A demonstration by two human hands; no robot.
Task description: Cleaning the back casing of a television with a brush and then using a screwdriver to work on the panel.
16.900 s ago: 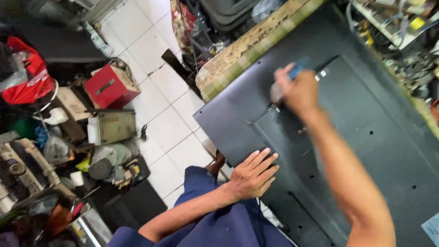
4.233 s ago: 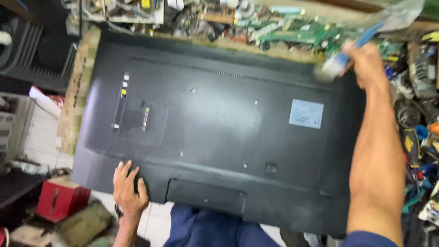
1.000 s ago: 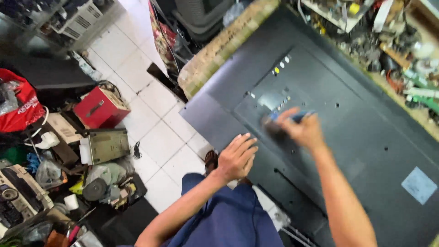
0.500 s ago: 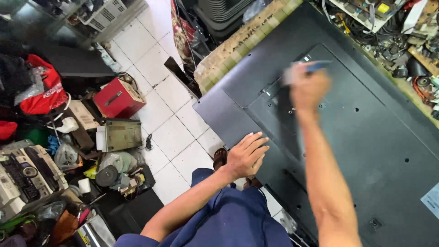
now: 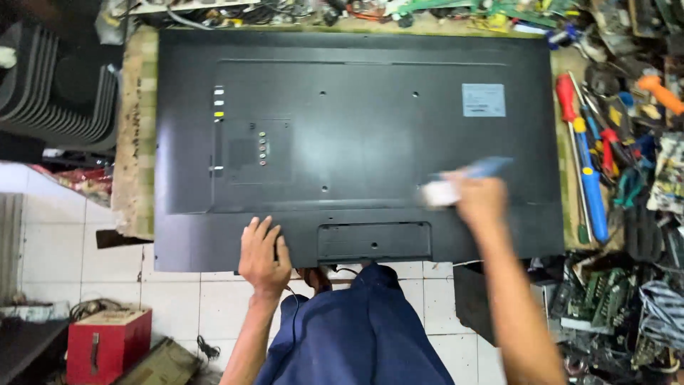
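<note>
A large black flat-screen television (image 5: 356, 142) lies face down on the bench, its back panel up. My left hand (image 5: 262, 253) rests flat on the near edge of the panel, fingers spread. My right hand (image 5: 479, 199) is over the lower right part of the back panel and grips a brush (image 5: 467, 178) with a blue handle and pale bristles; hand and brush are blurred. A white label (image 5: 483, 100) sits at the panel's upper right, and a column of ports (image 5: 262, 146) at its left centre.
Screwdrivers and pliers (image 5: 591, 157) lie along the bench's right side. Circuit boards and cables (image 5: 399, 11) crowd the far edge. A red metal box (image 5: 107, 346) stands on the white tile floor at the lower left. Stacked black casings (image 5: 64, 93) fill the upper left.
The view has swung round to face the television squarely. My right hand with the brush has moved from the port area across to the lower right. My left hand stays on the near edge.
</note>
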